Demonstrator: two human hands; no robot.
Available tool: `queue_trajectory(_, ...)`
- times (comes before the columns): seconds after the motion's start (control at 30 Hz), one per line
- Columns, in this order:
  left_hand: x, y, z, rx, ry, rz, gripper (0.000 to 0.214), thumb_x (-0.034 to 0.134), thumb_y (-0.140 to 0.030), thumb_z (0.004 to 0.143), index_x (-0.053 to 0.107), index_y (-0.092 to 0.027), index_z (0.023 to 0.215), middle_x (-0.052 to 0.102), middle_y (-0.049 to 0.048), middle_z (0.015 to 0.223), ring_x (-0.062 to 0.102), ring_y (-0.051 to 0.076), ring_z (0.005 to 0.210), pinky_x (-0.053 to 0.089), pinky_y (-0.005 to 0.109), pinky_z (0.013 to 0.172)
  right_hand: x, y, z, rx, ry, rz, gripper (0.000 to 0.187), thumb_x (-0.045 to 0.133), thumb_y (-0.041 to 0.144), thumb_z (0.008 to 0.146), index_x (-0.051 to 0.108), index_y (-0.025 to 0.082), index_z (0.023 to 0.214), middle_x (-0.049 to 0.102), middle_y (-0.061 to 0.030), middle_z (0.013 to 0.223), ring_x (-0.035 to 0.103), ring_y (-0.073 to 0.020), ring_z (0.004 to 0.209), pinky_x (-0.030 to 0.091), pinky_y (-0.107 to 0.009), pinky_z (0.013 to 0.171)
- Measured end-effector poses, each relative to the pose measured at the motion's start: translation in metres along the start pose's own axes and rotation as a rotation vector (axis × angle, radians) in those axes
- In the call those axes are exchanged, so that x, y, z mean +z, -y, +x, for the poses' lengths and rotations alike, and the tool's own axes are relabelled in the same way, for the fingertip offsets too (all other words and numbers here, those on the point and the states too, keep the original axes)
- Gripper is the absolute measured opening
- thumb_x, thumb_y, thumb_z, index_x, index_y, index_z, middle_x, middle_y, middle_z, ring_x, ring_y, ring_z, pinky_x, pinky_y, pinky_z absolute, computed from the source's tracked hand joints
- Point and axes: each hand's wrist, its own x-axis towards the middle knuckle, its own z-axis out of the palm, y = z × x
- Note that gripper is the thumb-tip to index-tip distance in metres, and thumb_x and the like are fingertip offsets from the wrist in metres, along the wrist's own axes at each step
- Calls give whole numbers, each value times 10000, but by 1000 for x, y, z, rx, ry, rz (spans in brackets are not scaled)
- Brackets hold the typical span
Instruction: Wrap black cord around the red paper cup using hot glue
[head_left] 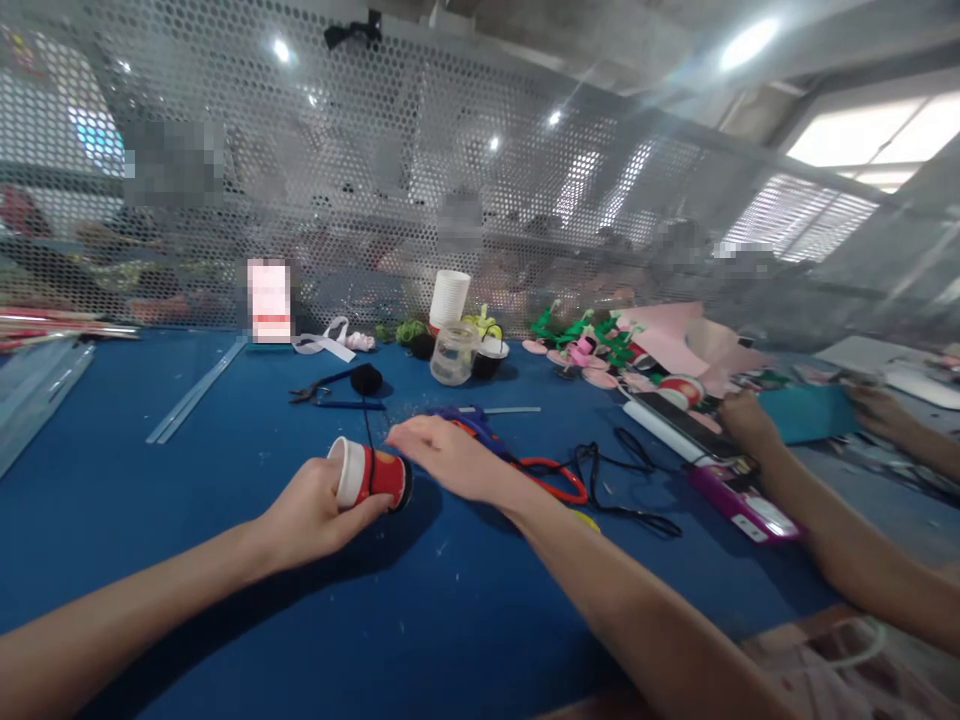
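Over the table (450, 630), the left hand (316, 508) wraps a cup (386, 476) — the right hand (457, 455) bends loosely beside it, grasp unclear.

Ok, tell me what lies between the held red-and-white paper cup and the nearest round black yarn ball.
The head view shows a thin black strand and slim blue rod there.

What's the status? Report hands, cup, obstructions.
Left hand gripping red cup. Right hand close, contact unclear. Black strand links cup to yarn ball. Pliers clear of cup.
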Motion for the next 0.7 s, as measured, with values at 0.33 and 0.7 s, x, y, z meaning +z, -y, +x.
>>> queue_trajectory(0.33,-3,-3,4,-250,37,-298,279,501,-373,704,595,-113,678,524,-19,500,407,69,425,309,176,404,12,14,6,137,-185,652,164,559,304,685,551,141,682,542,7,635,486,-92,568,400,-236,581)
queue_trajectory(0.7,-5,-4,11,-601,-2,-770,237,624,-368,602,558,-143,564,561,-40,503,467,70,467,338,167,468,3,-5,7,147,-463,619,199,530,329,716,496,161,615,570,5,602,460,-83,534,364,-226,550)
